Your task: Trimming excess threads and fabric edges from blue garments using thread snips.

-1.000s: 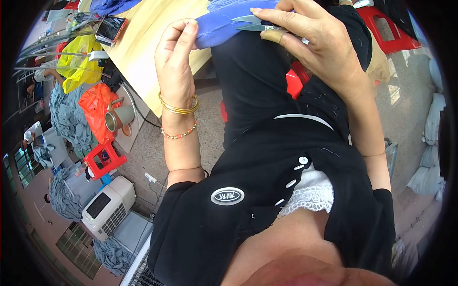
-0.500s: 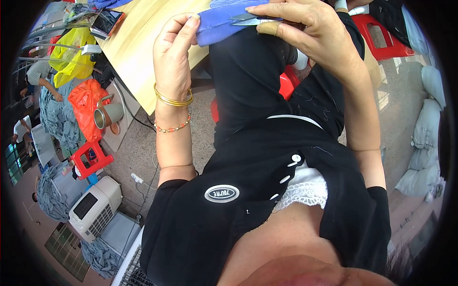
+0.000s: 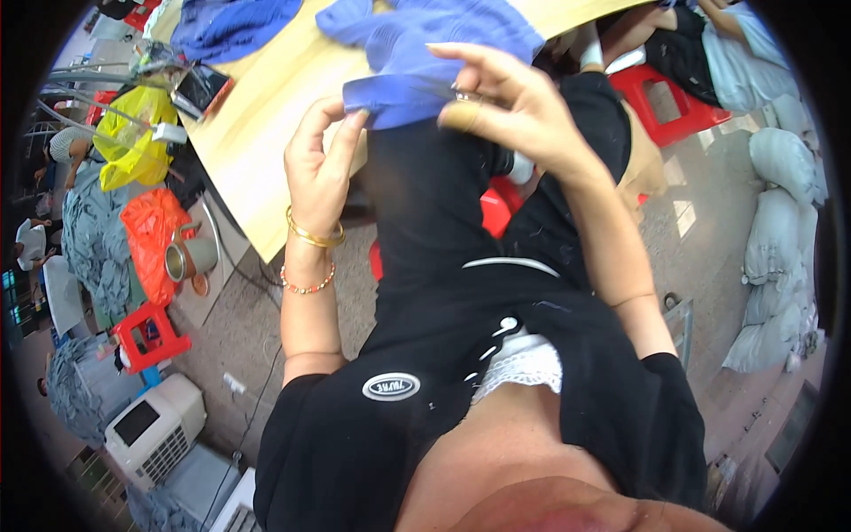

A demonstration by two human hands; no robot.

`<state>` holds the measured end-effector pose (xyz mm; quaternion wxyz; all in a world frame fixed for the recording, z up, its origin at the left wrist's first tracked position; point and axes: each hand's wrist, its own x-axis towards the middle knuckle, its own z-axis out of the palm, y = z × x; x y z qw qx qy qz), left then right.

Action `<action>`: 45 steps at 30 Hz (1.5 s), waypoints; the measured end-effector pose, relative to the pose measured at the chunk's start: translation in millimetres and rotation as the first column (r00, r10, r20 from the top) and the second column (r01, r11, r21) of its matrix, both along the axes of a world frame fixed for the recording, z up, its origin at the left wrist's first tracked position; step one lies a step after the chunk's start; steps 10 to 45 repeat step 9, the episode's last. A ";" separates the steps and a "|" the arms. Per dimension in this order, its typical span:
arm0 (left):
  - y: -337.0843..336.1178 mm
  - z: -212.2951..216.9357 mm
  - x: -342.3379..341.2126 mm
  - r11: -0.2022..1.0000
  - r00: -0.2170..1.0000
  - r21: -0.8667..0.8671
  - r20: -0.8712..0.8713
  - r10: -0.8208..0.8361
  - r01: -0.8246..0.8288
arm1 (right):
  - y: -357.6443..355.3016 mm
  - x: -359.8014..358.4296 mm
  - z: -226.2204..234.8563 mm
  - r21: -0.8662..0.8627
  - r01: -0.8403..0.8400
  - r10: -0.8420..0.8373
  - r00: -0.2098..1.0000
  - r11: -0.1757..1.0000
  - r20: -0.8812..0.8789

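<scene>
A blue piece of clothing [image 3: 425,44] lies over the table's near edge, its lower part hanging above my lap. My left hand [image 3: 321,160] pinches the left edge of its cloth between thumb and fingers. Thread snips [image 3: 463,96], partly hidden and smeared by motion, sit in my right hand [image 3: 523,111] beside the cloth. The right index finger is raised and stretched out, and a tan wrap covers the thumb.
A wooden table [image 3: 257,115] holds another blue garment [image 3: 232,28] and a phone-like device [image 3: 202,90]. Left of it are a yellow bag [image 3: 133,133], an orange bag [image 3: 152,235], a metal mug [image 3: 188,257] and a red stool [image 3: 151,337]. People sit at the upper right.
Both hands and the cloth sit lower in view, and more of the garment shows. My right index finger has lifted, and the snips' blades no longer show clearly over the cloth.
</scene>
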<state>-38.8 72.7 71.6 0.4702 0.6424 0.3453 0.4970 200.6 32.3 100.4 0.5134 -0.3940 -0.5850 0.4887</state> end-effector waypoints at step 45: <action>40.8 47.3 77.5 0.839 0.869 0.336 -0.408 -0.280 0.428 | -13.8 61.7 53.8 0.086 0.073 -0.058 0.984 0.994 -0.170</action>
